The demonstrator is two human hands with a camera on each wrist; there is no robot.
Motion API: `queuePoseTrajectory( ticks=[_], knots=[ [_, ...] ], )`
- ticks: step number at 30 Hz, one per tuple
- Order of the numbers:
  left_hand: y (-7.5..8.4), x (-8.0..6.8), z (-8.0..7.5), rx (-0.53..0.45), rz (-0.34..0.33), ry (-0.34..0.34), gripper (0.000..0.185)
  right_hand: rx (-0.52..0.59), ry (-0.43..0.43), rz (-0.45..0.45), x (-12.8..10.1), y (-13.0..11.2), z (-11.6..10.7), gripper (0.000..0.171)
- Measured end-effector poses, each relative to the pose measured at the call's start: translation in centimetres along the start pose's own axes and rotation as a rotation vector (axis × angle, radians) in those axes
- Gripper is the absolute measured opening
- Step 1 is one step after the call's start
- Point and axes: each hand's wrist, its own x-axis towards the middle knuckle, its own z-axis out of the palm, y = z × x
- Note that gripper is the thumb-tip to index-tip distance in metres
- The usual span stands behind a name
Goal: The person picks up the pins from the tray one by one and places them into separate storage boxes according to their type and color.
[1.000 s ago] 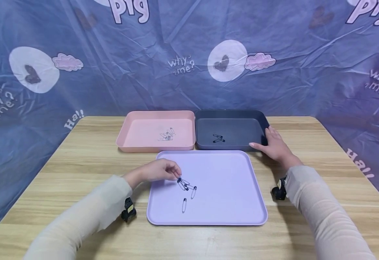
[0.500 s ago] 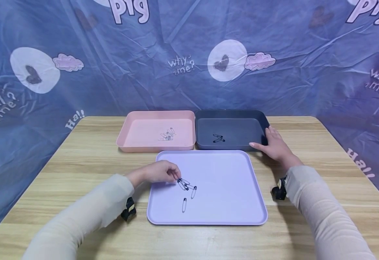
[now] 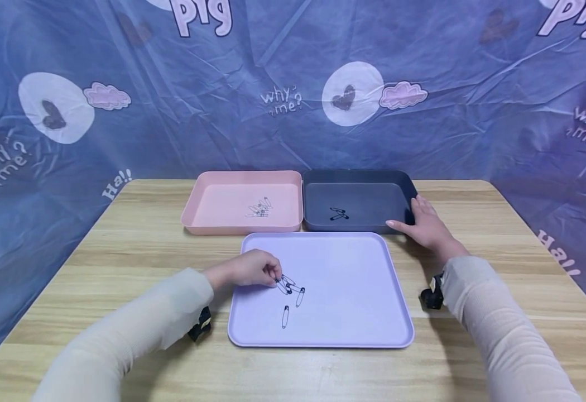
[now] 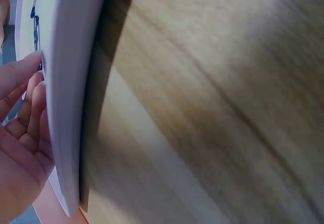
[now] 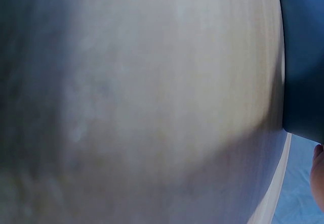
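Several safety pins with black heads (image 3: 285, 316) lie on the lavender tray (image 3: 353, 312), most in a small cluster left of its middle. My left hand (image 3: 258, 268) is low over the tray's left part, its thumb and forefinger pinching a safety pin (image 4: 37, 32) at the cluster's near-left edge. The pinched end is mostly hidden by the fingertips. My right hand (image 3: 426, 223) rests on the front right corner of the dark grey tray (image 3: 358, 229), thumb along the front rim and fingers extended against the right side. Black safety pins (image 3: 339, 214) lie inside that tray.
A pink tray (image 3: 212, 229) stands left of the dark one, side by side, with a small heap of silver safety pins (image 3: 260, 208). Both sit behind the lavender tray on a wooden table (image 3: 147, 240). A blue printed cloth (image 3: 197, 123) hangs behind the table.
My left hand has lowered slightly and shifted a little to the right at the pin cluster, the forearm following. My right hand has stayed on the dark tray's corner.
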Motion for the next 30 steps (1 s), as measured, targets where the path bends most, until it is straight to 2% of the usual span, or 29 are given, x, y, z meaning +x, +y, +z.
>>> queuePoseTrajectory(
  ticks=[5,16,21,26,30],
  knots=[
    [0.0,0.2,0.2,0.025,0.014,0.012,0.005,-0.001,0.007,-0.001,0.0,0.0,0.0,0.101],
    [-0.1,0.0,0.0,0.007,0.017,-0.003,0.007,-0.007,0.003,0.001,0.1,0.0,-0.1,0.101],
    [0.0,0.0,-0.3,-0.055,-0.007,-0.004,0.006,-0.002,0.000,0.002,0.0,0.1,-0.1,0.101],
    [0.1,0.3,-0.8,-0.128,-0.032,0.041,0.004,0.006,0.004,0.001,0.0,0.1,0.0,0.101],
    [0.2,0.9,-1.4,-0.142,-0.042,0.104,0.002,0.009,0.017,-0.003,0.1,0.2,0.1,0.101]
  ],
)
